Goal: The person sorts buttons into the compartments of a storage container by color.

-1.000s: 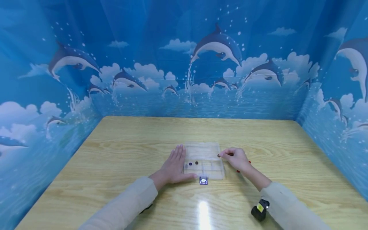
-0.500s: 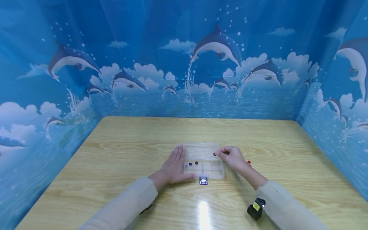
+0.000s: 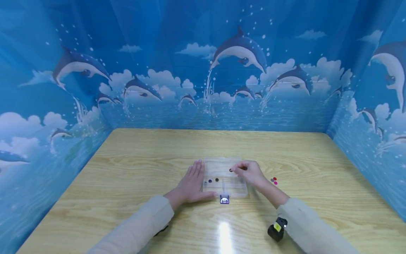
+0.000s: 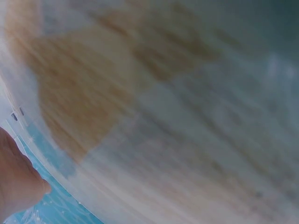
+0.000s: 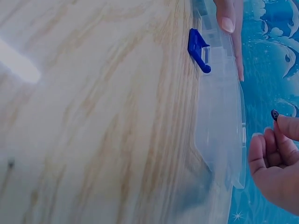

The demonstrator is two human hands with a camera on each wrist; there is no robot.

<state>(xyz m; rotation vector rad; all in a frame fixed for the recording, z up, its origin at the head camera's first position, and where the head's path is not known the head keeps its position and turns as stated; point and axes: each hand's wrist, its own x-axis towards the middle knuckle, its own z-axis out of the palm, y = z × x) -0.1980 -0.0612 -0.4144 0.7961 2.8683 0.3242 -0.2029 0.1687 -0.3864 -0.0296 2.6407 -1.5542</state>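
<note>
A clear plastic compartment box lies on the table with its lid folded back and a blue latch at the front. My left hand rests along the box's left side, fingers straight, thumb at the front edge. Between thumb and fingertips, my right hand pinches a small dark button above the lid area. A blue button and a brown button sit in the left part of the box. The left wrist view is mostly blurred table, with part of a hand at its edge.
To the right of the box, a red button, a pink button and a greyish one lie close together on the wooden table. A dolphin-print curtain surrounds the table's back and sides.
My right hand has moved left with the dark button, from the box's right edge to over the lid. The loose buttons behind that wrist have come into view. My left hand stays put.
</note>
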